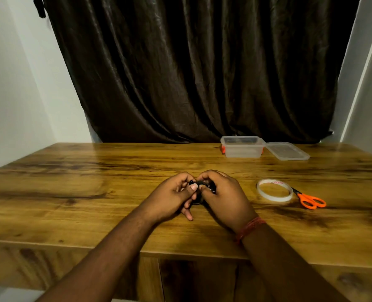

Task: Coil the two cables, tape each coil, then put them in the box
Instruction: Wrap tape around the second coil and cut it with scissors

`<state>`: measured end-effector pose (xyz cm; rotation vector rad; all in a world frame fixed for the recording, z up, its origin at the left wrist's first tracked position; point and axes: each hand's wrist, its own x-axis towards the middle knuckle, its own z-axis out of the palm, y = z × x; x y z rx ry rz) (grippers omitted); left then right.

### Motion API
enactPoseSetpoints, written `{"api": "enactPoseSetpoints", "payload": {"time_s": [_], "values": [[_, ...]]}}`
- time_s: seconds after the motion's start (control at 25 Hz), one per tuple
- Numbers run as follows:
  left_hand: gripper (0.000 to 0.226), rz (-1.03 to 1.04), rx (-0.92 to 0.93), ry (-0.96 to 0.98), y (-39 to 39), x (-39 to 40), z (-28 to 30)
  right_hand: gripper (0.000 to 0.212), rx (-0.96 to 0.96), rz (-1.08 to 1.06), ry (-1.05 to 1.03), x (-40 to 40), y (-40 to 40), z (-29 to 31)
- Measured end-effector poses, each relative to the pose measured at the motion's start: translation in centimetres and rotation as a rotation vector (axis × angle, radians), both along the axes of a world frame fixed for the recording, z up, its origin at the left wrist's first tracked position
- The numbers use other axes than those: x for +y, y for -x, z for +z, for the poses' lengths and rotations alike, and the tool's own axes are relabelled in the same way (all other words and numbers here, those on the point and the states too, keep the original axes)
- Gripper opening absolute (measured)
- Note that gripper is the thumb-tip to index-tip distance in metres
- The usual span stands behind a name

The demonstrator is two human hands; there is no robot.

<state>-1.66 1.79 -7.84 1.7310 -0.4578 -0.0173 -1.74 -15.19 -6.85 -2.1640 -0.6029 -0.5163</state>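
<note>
1. We see both hands meet over the middle of the brown wood-grain table (93,177), and between them sits a small coil of black cable (199,183).
2. Our left hand (172,196) has its fingers curled round the coil's left side, the thumb laid across the front of it.
3. Our right hand (221,196) curls over the coil from the right, its fingertips pinching the top of the loop; a red thread band (249,227) circles that wrist.
4. Most of the coil is hidden by the fingers, so we cannot tell whether any tape is on it.
5. Right of our right hand, near it, a roll of clear tape (274,190) lies flat on the table.
6. Just beyond the roll, touching its far right edge, lie scissors with orange handles (310,200).
7. Further away than the hands and off to their right stands a clear plastic box with orange clips (242,147), open at the top; something dark shows inside, but we cannot tell what.
8. Its clear plastic lid (286,151) lies flat just beside the box, on the right.
9. A dark brown curtain (191,68) hangs behind the table.
</note>
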Motion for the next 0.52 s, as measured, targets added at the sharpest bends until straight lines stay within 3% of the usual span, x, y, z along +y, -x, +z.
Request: {"api": "enactPoseSetpoints", "payload": {"time_s": [0.28,0.52], "values": [[0.012,0.068,0.000,0.008,-0.15,-0.01,-0.12,0.015,-0.090,-0.043,0.051,0.06,0.01,0.02],[0.021,0.007,0.079,0.032,-0.16,-0.11,-0.12,0.014,-0.104,-0.040,0.068,0.00,0.19,0.02]]}}
